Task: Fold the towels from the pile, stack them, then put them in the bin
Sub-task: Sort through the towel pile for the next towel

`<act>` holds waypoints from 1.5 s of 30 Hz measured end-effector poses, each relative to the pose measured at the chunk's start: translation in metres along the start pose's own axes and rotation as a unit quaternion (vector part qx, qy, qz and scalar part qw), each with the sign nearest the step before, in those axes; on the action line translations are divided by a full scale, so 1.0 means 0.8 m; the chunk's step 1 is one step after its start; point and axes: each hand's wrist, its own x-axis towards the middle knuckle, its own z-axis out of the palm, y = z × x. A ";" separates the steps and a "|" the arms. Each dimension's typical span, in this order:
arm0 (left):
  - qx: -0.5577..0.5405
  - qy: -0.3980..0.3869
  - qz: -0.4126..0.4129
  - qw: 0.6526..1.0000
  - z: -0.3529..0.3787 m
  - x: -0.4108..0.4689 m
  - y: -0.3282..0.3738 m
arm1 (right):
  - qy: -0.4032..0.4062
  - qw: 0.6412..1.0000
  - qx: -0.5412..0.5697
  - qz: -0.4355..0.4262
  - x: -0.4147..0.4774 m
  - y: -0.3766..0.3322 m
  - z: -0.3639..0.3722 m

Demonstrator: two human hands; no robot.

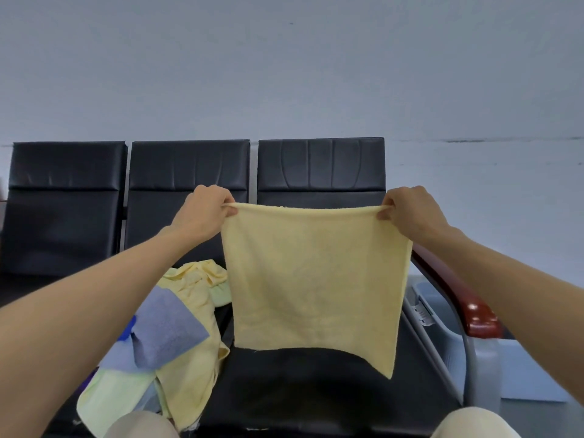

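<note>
The left hand (207, 207) and the right hand (407, 210) each pinch a top corner of a pale yellow towel (316, 279), both arms stretched forward and raised so the cloth hangs flat and spread between them — its lower edge above the black seat (300, 387). The pile of towels (177, 330) — yellow, blue and light green — lies crumpled at the seat's left edge. A grey bin (442, 314) stands beyond the right armrest (480, 317).
</note>
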 end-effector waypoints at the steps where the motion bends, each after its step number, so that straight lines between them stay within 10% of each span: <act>1: 0.009 -0.004 0.003 1.000 -0.001 0.000 -0.001 | 0.000 1.000 -0.007 0.000 0.000 -0.001 -0.002; 19: 0.003 -0.107 -0.060 0.992 -0.039 0.011 -0.014 | -0.102 0.990 -0.095 -0.003 0.011 0.005 -0.030; 27: -0.263 -0.067 -0.241 0.932 0.068 0.004 -0.058 | -0.088 0.992 0.068 0.058 0.011 0.033 0.075; 45: -0.135 -0.210 -0.119 0.961 0.262 -0.160 -0.139 | -0.170 0.965 0.153 0.128 -0.123 0.121 0.278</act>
